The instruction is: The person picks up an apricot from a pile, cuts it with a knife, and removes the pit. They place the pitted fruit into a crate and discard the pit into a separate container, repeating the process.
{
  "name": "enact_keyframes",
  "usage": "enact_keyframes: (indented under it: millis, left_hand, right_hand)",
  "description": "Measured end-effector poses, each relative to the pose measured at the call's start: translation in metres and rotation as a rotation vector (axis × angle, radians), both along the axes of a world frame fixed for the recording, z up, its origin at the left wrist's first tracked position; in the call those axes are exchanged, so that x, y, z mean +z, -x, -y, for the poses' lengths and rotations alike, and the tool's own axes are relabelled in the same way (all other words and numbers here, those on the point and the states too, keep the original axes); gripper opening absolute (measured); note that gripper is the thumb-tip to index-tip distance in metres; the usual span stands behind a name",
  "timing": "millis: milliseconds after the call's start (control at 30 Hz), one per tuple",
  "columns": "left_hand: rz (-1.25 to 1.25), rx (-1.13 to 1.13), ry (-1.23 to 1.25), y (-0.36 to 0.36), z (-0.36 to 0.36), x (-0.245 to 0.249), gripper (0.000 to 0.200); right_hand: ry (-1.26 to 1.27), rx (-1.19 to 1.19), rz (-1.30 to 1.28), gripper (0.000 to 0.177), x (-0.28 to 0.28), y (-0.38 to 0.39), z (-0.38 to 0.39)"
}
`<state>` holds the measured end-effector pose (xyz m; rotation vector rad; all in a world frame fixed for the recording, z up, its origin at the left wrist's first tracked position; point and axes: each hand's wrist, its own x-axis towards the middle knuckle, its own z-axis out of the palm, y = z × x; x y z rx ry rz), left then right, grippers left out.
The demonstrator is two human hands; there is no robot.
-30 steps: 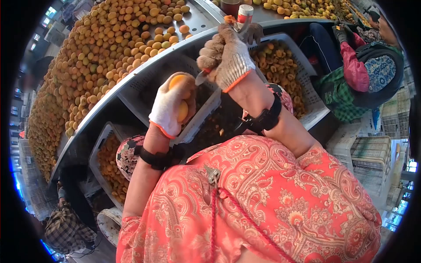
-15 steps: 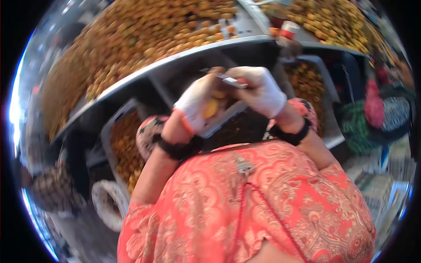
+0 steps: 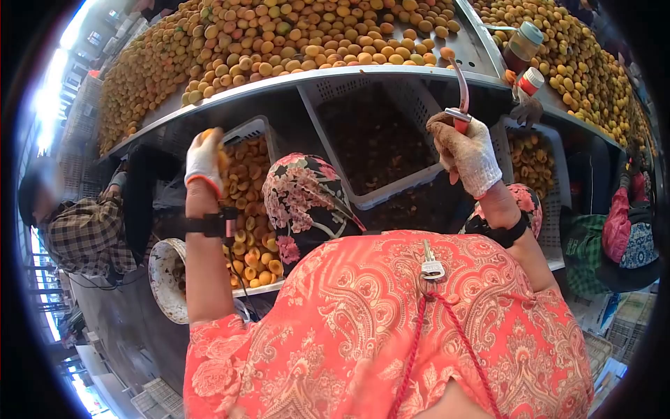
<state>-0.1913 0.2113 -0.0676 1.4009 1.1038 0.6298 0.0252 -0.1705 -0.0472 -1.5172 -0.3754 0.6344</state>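
Observation:
My left hand (image 3: 204, 159), in a white knit glove, is closed around a piece of cut apricot (image 3: 222, 159). It hovers at the upper left edge of a crate (image 3: 251, 128) of halved apricots (image 3: 252, 244). In my right hand (image 3: 469, 152), in a stained white glove, is a knife (image 3: 462, 85) with a curved blade and a red handle, its blade pointing up. That hand is beside the right edge of a middle crate (image 3: 394, 194) holding dark brown pieces, perhaps pits. Whole apricots (image 3: 300, 43) are heaped on the metal table (image 3: 209, 103) beyond.
A jar (image 3: 523, 45) and a red-and-white bottle (image 3: 531, 81) stand on the table's right side, near another person's gloved hand (image 3: 527, 110). Another crate (image 3: 556, 150) of apricot halves is at right. A white bucket (image 3: 166, 283) and a person in a checked shirt (image 3: 87, 237) are at left.
My hands have parted from close together over the middle. The left has moved left with the apricot piece to the crate of halves; the right has moved right with the knife.

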Motion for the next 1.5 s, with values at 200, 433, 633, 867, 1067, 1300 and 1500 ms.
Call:
enact_keyframes:
  millis: [200,433,633,867,1067,1300,1500]
  left_hand:
    - [-0.113,0.351,-0.123,0.068,-0.126,-0.054,0.026]
    - [-0.138,0.393,0.030,0.062,-0.130,-0.065,0.037]
    - [-0.136,0.095,-0.004,0.028,-0.191,-0.159,0.020]
    - [0.080,0.059,0.204,-0.013,-0.095,-0.090,0.017]
    - [-0.356,0.181,-0.474,-0.021,-0.145,-0.112,0.034]
    - [0.072,-0.131,-0.462,-0.130,-0.056,0.029,0.015]
    - [-0.389,-0.555,-0.941,-0.232,-0.025,-0.011,0.029]
  right_hand:
    - [0.089,-0.020,0.041,0.013,-0.006,-0.005,-0.009]
    - [0.105,-0.019,-0.018,0.014,-0.016,-0.010,-0.014]
    - [0.199,-0.008,0.006,0.010,-0.010,-0.005,-0.031]
    - [0.208,0.046,0.072,0.012,-0.023,-0.014,-0.024]
    - [0.476,0.070,0.381,0.041,-0.030,-0.020,-0.014]
    - [0.378,0.090,0.367,0.027,-0.047,-0.030,-0.005]
    - [0.335,0.079,0.013,0.024,-0.037,-0.041,-0.003]
